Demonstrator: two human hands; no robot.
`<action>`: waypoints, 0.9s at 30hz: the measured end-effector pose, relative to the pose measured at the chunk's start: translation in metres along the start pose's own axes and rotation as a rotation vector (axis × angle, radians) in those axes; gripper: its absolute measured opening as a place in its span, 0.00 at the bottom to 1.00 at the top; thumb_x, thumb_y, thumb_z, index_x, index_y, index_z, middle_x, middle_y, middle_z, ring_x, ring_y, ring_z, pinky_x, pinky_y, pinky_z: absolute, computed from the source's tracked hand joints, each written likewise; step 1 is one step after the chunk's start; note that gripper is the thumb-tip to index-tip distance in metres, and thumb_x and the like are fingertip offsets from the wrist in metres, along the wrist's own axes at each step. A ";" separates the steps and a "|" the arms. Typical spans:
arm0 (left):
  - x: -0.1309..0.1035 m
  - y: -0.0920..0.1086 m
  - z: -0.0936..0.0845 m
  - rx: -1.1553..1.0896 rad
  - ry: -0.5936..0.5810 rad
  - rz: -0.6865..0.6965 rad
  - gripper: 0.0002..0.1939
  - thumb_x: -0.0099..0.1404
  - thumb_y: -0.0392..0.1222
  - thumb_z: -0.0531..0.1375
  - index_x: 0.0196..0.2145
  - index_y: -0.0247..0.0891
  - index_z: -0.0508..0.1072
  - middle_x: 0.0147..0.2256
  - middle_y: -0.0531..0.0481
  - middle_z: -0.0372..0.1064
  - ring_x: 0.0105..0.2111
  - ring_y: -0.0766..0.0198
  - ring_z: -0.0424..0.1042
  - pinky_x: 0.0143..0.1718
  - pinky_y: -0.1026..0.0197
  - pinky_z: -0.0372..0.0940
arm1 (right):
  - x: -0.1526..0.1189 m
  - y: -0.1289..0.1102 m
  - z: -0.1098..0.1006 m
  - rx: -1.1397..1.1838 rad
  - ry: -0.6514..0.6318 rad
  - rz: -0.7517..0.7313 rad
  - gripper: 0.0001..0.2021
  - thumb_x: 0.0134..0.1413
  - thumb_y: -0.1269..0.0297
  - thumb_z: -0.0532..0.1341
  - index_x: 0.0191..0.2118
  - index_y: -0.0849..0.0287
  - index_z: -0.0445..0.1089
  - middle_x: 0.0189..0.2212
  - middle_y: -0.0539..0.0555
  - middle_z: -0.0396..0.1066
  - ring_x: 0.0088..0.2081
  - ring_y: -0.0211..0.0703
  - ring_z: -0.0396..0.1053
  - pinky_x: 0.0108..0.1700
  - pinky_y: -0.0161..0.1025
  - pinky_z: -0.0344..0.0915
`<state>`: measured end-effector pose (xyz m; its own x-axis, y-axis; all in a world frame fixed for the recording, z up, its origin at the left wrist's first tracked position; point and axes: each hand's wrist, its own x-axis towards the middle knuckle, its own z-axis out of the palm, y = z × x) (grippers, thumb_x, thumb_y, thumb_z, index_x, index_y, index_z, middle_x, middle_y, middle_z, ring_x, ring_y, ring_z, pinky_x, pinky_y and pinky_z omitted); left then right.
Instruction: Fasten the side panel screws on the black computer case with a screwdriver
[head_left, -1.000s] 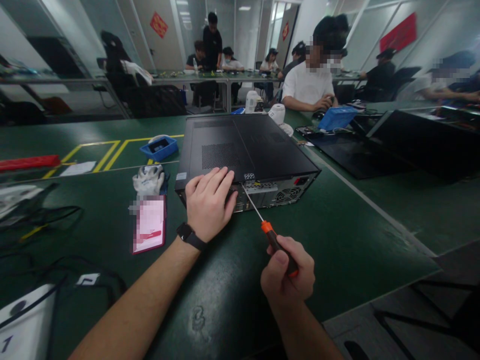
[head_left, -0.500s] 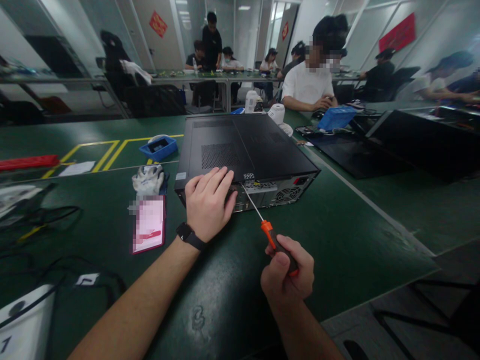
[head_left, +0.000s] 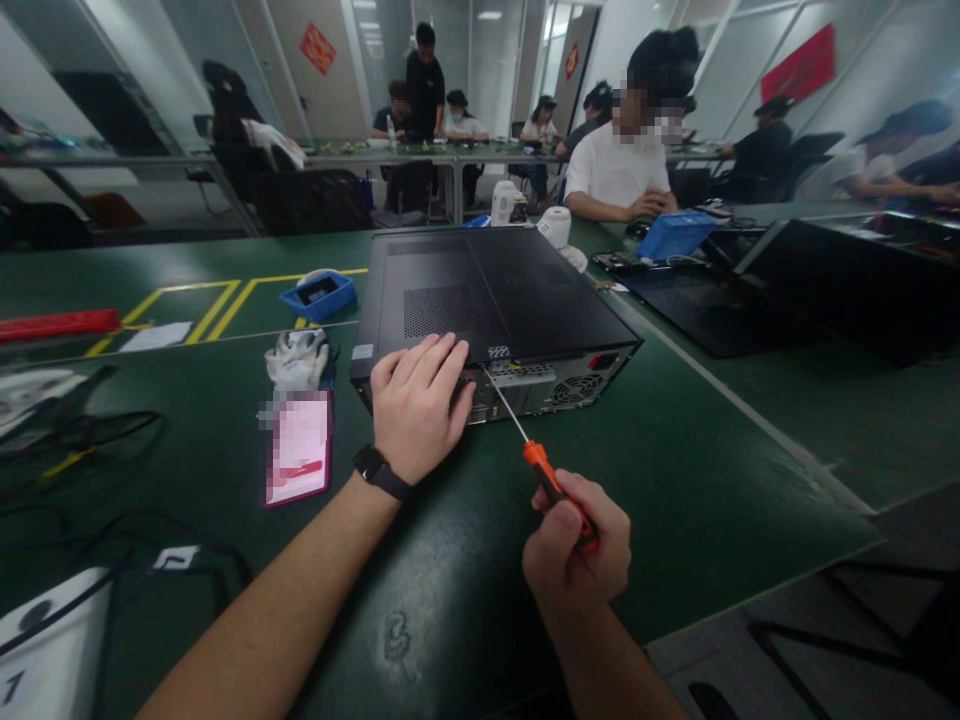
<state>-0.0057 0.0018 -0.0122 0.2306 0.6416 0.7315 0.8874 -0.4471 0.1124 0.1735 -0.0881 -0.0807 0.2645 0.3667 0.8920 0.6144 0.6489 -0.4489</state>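
Note:
A black computer case (head_left: 450, 270) lies flat on the green table (head_left: 675, 480), its rear panel with a fan grille facing me. My left hand (head_left: 421, 405) rests on the near left edge of the case, fingers laid on the top and thumb down over the rear panel. In my right hand (head_left: 577, 535) is an orange and black screwdriver (head_left: 538, 460), gripped by its handle. The shaft points up and left, and its tip meets the upper edge of the rear panel, just right of my left hand. The exact contact at the tip is too small to tell.
Left of the case are a blue tray (head_left: 319, 297), gloves (head_left: 297, 360) and a pink-framed device (head_left: 300, 450). Cables lie farther left. Behind right are a blue box (head_left: 675, 237), black panels (head_left: 720, 310) and a person in white (head_left: 619, 170).
The screwdriver handle has turned a little in my right hand, showing different orange and black parts. My left hand and the case keep their places.

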 end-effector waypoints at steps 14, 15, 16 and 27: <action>0.000 -0.001 0.000 0.009 0.005 0.004 0.25 0.74 0.42 0.61 0.66 0.42 0.71 0.65 0.42 0.72 0.65 0.45 0.71 0.63 0.38 0.58 | 0.008 -0.003 0.000 -0.017 0.011 -0.040 0.18 0.62 0.73 0.60 0.57 0.59 0.71 0.39 0.53 0.76 0.31 0.39 0.75 0.30 0.38 0.75; 0.000 0.000 0.000 0.009 0.003 0.004 0.25 0.74 0.42 0.61 0.67 0.42 0.71 0.65 0.41 0.72 0.65 0.45 0.71 0.64 0.38 0.58 | 0.006 -0.002 0.000 -0.023 0.013 -0.034 0.17 0.63 0.72 0.60 0.57 0.60 0.71 0.38 0.53 0.76 0.30 0.38 0.75 0.29 0.38 0.74; 0.000 0.000 0.000 0.011 0.003 0.006 0.25 0.74 0.42 0.61 0.66 0.42 0.71 0.65 0.41 0.72 0.65 0.45 0.71 0.63 0.39 0.58 | 0.005 -0.001 0.000 -0.010 0.011 -0.027 0.17 0.63 0.72 0.60 0.57 0.60 0.71 0.37 0.53 0.75 0.30 0.39 0.75 0.29 0.38 0.74; 0.000 0.000 0.000 0.006 0.003 0.003 0.25 0.74 0.42 0.60 0.66 0.42 0.71 0.65 0.42 0.72 0.66 0.45 0.71 0.63 0.39 0.58 | 0.011 -0.005 0.001 0.029 0.002 -0.034 0.19 0.61 0.72 0.61 0.57 0.59 0.70 0.38 0.53 0.75 0.35 0.44 0.77 0.36 0.45 0.78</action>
<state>-0.0059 0.0015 -0.0124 0.2322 0.6381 0.7341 0.8890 -0.4455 0.1060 0.1721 -0.0868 -0.0687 0.2454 0.3432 0.9066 0.6008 0.6801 -0.4201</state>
